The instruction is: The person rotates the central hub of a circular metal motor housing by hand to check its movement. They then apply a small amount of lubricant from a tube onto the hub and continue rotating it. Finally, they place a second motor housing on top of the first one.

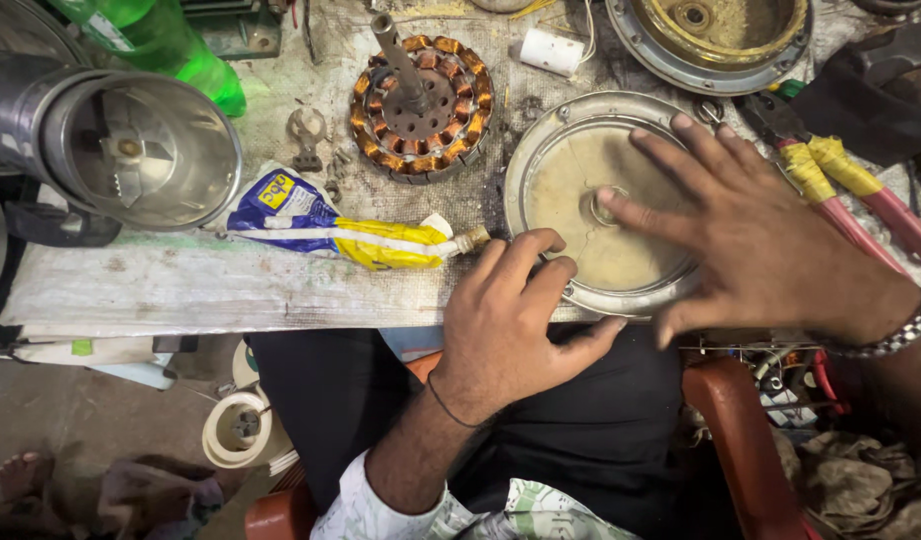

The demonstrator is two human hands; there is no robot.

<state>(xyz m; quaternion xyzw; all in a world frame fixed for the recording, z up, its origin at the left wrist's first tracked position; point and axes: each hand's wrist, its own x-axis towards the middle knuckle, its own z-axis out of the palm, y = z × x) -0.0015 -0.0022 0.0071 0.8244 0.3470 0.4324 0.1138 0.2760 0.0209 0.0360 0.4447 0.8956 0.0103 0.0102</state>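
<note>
- The left hand rested on the near rim of a round metal cover, fingers curled over the edge and thumb stretched out to the side along the bench edge; it pinched nothing beyond that rim.
- The right hand lay flat and spread wide on the same cover, its forefinger tip touching the small hub at the centre, closed around nothing.
- The cover sat dish-side up on the workbench, right at its near edge, under both hands.
- Just left of the left hand's fingers lay a squeezed blue-and-yellow tube, its brass nozzle pointing at them.
- Beyond the left hand, further onto the bench, stood a copper-wound motor core with a shaft rising from it.
- Just beyond the right hand's wrist lay pliers with red and yellow grips.
- Well to the left of both hands sat a steel jar on its side, blades showing inside, with a green bottle behind it.
</note>
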